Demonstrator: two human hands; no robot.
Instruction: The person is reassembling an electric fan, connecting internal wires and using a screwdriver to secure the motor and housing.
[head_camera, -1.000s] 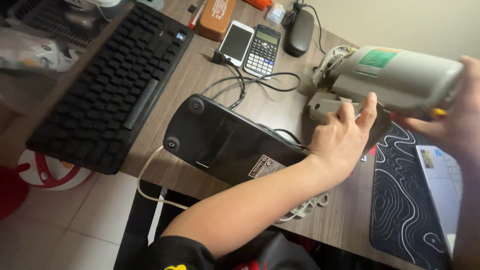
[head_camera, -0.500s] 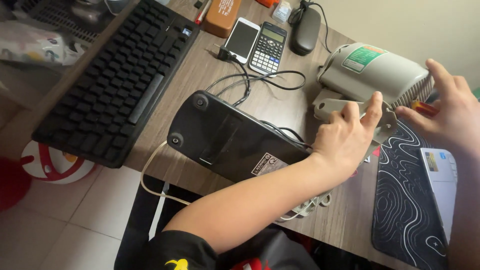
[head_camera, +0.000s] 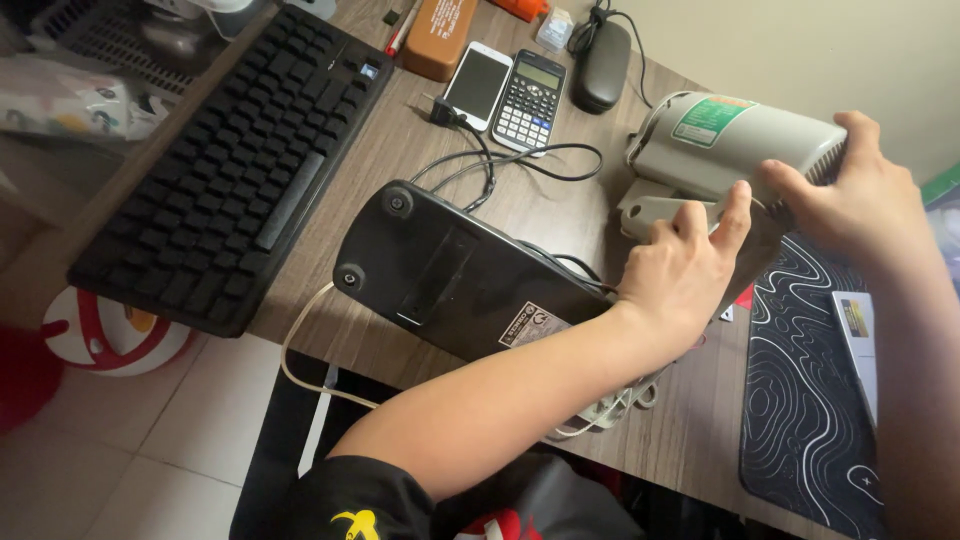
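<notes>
fingers of the left hand (head_camera: 690, 275) are curled and pressed against the grey handle piece (head_camera: 655, 212) that juts from the underside of the grey motor housing (head_camera: 735, 150), thumb raised toward the body above it, so this hand pinches the lower part rather than lying flat. right hand (head_camera: 870, 195) is wrapped over the far, vented end of the same housing, fingers bent around it in a firm hold. housing sits tilted above the wooden desk (head_camera: 400, 150), between the two hands, its long axis running from the rounded near-left end up to the right hand; the green label faces up. left hand is nearer the handle, right hand nearer the end. outward lie the black overturned base (head_camera: 450, 265) under the left forearm, black cables (head_camera: 520, 165), calculator (head_camera: 530, 100), phone (head_camera: 478, 85), keyboard (head_camera: 230, 170) and patterned mouse mat (head_camera: 800, 400).
</notes>
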